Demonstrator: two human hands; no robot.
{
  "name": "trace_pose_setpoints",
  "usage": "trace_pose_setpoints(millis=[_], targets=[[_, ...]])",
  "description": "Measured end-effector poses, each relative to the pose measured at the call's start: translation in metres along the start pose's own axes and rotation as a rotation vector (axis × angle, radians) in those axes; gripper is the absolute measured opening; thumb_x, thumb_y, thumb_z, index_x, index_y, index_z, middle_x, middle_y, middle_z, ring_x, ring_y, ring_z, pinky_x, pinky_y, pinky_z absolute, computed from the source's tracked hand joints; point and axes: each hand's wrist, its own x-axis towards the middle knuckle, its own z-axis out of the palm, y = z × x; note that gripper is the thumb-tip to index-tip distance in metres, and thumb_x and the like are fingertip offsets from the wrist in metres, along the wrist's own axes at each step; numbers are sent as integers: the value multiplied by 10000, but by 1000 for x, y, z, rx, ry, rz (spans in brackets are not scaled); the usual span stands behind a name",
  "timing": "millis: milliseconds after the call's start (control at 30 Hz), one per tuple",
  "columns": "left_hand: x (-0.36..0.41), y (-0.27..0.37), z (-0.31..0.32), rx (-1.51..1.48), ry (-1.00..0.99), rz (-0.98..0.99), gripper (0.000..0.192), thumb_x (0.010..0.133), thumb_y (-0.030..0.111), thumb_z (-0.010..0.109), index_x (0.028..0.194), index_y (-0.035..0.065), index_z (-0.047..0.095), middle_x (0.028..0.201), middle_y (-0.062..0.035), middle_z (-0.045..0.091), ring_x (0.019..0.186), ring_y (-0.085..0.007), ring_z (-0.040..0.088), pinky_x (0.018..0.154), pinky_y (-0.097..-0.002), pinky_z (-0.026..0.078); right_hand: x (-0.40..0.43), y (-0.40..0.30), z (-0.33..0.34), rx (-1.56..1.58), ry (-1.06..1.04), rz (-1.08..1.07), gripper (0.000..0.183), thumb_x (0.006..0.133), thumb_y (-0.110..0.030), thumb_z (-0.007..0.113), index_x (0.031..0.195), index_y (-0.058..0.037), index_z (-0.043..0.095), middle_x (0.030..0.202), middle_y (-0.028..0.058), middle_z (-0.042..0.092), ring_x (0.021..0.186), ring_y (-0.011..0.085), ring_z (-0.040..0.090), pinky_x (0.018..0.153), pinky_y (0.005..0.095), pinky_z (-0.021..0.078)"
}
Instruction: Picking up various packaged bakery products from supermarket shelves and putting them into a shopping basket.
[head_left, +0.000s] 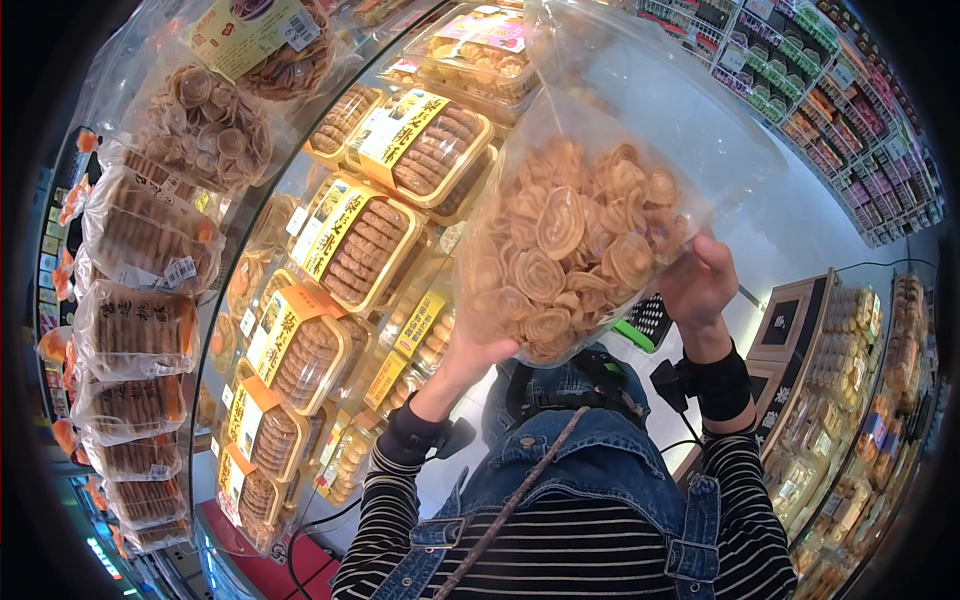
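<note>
A clear plastic bag of thin spiral snack crisps (577, 244) is held up before me, above my denim overalls. My left hand (480, 352) grips its lower left edge, the fingers hidden behind the bag. At the lower right edge, my right hand (697, 281) grips the same bag with the thumb in view. The bag's upper part is loose, see-through film. Just left of it, plastic boxes of round brown cookies (442, 154) with yellow printed bands stand in rows on a shelf. A similar bag of spiral crisps (206, 139) lies on the upper left shelf.
Bagged stacks of brown cookies (139, 330) line the far left, beside a curved glass shelf edge (259, 187). Racks of small packets (817, 90) stand at upper right. A wooden display stand (795, 322) with boxed baked goods is at right. A green-edged basket (637, 330) shows below the bag.
</note>
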Motion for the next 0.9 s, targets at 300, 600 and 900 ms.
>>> trace_pose_setpoints(millis=[300,600,900], targets=[[0,-2,-2,15,-21,23,782,569,96,707,1187,31,233,1109,-77,405,1020,-182,402,859,-324,338,-2,3,-6,47,45,-4,571,668,-296,386,1122,45,327,1101,160,428,1022,246,407,870,336,309],[-3,-4,-6,44,-9,-17,814,551,107,721,1193,33,226,1124,-78,392,1023,-182,402,858,-320,340,-3,5,-12,96,32,-22,573,664,-283,377,1119,61,323,1092,170,435,1014,259,414,876,342,305],[-2,-2,-4,100,-11,2,880,529,122,734,1213,30,188,1159,-80,346,1060,-186,355,888,-327,300,-3,14,-29,268,-127,-97,580,673,-262,354,1142,73,293,1138,175,401,1062,268,379,913,355,266]])
